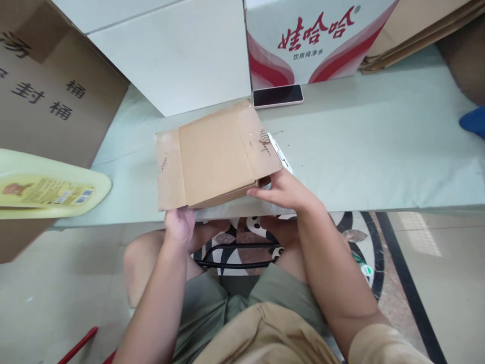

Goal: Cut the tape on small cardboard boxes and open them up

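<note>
A flat brown cardboard box [215,156] lies at the near edge of the pale green table [379,151], its flaps partly folded over. My left hand [179,225] grips the box's near left edge from below, fingers hidden under the cardboard. My right hand [282,191] pinches the box's near right corner, thumb against the flap. A white object [279,151] pokes out from under the box on its right side.
A dark phone [278,95] lies behind the box. A red-and-white printed carton [314,40] and a white box [170,55] stand at the back. A large brown carton [45,86] and a yellow-green lid [49,189] sit left. Flattened cardboard [417,30] is stacked back right.
</note>
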Motion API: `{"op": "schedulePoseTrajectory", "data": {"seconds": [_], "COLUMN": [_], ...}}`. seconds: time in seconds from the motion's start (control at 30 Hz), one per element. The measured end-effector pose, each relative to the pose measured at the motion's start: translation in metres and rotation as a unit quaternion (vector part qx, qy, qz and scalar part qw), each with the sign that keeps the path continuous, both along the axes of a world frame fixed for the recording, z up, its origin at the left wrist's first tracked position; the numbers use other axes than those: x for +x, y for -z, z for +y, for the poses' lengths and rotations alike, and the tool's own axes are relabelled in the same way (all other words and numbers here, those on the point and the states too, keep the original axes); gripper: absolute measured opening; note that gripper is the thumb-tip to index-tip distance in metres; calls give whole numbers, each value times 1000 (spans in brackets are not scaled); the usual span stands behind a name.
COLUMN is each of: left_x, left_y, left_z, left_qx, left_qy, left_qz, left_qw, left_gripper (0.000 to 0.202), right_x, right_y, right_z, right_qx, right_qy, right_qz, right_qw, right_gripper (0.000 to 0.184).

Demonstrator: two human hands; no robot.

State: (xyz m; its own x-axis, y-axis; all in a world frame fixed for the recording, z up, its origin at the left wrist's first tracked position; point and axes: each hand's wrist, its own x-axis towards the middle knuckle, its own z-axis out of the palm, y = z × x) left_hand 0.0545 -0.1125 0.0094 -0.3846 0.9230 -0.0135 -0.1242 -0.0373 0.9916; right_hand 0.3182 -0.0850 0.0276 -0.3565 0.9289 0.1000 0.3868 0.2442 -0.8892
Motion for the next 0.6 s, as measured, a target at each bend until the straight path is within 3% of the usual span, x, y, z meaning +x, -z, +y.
{"op": "schedulePoseTrajectory", "data": {"seconds": [0.1,0.27,0.33,0.47,0.53,0.6], "left_x": [-5,-10,-11,-16,-22,-29], "left_y": [0,-12,-19,-24,-20,-14], "left_z": [2,3,-1,-6,-4,1], "left_qx": [21,8,4,-30,-33,-16], "left_qy": [-36,-54,-40,54,48,26], "left_qz": [-42,-55,-22,20,61,121], "left_qw": [998,997,999,998,996,992], "left_gripper": [30,26,25,18,21,37], "right_x": [7,12,11,9,8,9], "right_y": [-2,-11,-12,-12,-12,-13], "right_z": [2,0,1,5,5,4], "right_qx": [-32,-9,-20,-50,-52,-54], "right_qy": [87,188,206,222,232,227], "right_qz": [25,102,145,193,200,208], "right_qw": [995,977,967,954,951,950], "right_gripper": [63,33,35,26,22,22]}}
